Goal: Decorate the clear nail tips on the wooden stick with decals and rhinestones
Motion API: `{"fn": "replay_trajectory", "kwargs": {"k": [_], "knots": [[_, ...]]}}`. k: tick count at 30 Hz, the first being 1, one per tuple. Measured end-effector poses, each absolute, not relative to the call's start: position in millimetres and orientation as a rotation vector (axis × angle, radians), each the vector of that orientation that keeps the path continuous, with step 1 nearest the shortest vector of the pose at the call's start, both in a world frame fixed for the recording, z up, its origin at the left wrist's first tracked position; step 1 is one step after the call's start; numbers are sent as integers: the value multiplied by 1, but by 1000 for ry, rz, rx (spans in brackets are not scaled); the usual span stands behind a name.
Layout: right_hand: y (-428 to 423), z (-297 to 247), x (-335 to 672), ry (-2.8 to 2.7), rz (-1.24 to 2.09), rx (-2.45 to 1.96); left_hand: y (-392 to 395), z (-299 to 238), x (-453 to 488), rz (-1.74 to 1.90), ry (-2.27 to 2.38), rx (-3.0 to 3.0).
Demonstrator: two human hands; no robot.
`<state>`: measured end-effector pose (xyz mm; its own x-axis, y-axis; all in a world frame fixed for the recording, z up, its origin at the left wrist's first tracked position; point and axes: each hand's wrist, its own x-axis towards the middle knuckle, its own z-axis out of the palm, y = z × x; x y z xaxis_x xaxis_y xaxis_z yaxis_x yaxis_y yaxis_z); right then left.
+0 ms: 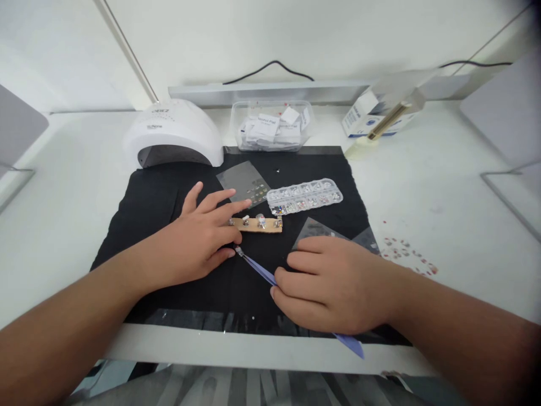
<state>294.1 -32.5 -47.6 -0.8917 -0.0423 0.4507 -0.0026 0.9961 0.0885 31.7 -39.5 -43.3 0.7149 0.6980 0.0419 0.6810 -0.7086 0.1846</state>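
My left hand [200, 237] lies flat on the black cloth [143, 208], fingers spread, its fingertips touching the left end of a small wooden strip [258, 224] that carries several small decorated pieces. My right hand [333, 282] is closed around blue tweezers [260, 269]. The tweezer tip rests on the cloth just below the strip, close to my left little finger. The tweezers' rear end sticks out under my right wrist.
A clear compartment box of rhinestones [305, 195] lies behind the strip, beside a grey sticker sheet [245, 183]. A white nail lamp [173, 135], a clear tub of wipe packets [273, 127] and a white-blue carton [372, 115] stand at the back. Loose red pieces [406, 254] lie at right.
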Motion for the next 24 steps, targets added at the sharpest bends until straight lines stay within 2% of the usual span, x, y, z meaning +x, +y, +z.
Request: {"fn": "replay_trajectory", "kwargs": {"k": [24], "knots": [[-36, -43, 293, -2581, -169, 38, -37, -43, 30, 136, 1132, 2701]]}}
